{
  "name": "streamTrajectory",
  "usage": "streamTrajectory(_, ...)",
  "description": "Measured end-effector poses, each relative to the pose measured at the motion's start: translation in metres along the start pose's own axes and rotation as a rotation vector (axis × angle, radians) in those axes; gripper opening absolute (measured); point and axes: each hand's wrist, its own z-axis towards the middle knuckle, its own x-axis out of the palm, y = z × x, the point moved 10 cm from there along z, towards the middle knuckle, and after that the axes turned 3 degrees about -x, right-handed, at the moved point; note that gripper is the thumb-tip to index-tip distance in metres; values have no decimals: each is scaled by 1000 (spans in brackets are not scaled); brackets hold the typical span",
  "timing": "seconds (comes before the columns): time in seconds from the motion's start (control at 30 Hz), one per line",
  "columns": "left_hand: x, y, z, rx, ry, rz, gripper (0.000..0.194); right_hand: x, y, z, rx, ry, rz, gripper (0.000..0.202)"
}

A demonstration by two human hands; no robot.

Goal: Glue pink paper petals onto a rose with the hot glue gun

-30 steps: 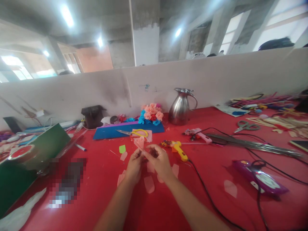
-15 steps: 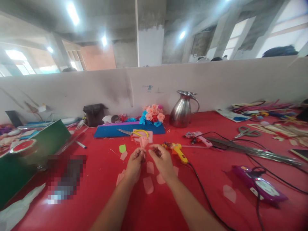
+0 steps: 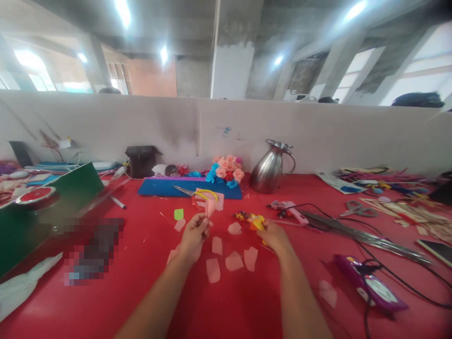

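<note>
Pinched in my left hand (image 3: 196,231) is a small pink paper flower piece (image 3: 210,207), upright above my fingers. My right hand (image 3: 274,235) has its fingers around the handle of the yellow glue gun (image 3: 254,220), which lies on the red table with its nozzle to the left. Several cut pink petals lie between and around my hands, one of them a petal (image 3: 213,270) near the middle. Behind the flower piece are yellow-handled scissors (image 3: 206,193) on a pink sheet and the blue board.
At the back stand a bunch of paper flowers (image 3: 229,169) and a steel jug (image 3: 269,167). Rightward lie a pink glue gun (image 3: 296,214), grey scissors (image 3: 358,209) and a purple power strip (image 3: 369,285) with black cords. A green board (image 3: 76,202) leans at left.
My right hand has moved right, away from the flower piece, and closed on the yellow glue gun. More petals show on the table. The view has shifted slightly.
</note>
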Motion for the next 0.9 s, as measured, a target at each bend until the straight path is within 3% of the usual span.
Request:
streamTrajectory(0.27, -5, 4, 3, -42, -9, -48, 35, -8, 5, 1, 30, -91, 324, 24)
streamTrajectory(0.37, -8, 5, 4, -51, -13, -67, 36, -6, 29, -10, -34, -11, 632, 27)
streamTrajectory(0.47, -11, 7, 5, -76, -29, -104, 37, 6, 62, -27, -72, 166, 1145, 27)
streamTrajectory(0.53, -14, 8, 6, -93, -56, -132, 36, 4, 77, -37, -105, 155, 1263, 29)
streamTrajectory(0.73, -27, 6, 10, -73, -159, -187, 30, 0, 123, -62, -463, 172, 1029, 31)
streamTrajectory(0.9, -36, 7, 12, -64, -232, -146, 31, 10, 127, -69, -512, 109, 780, 32)
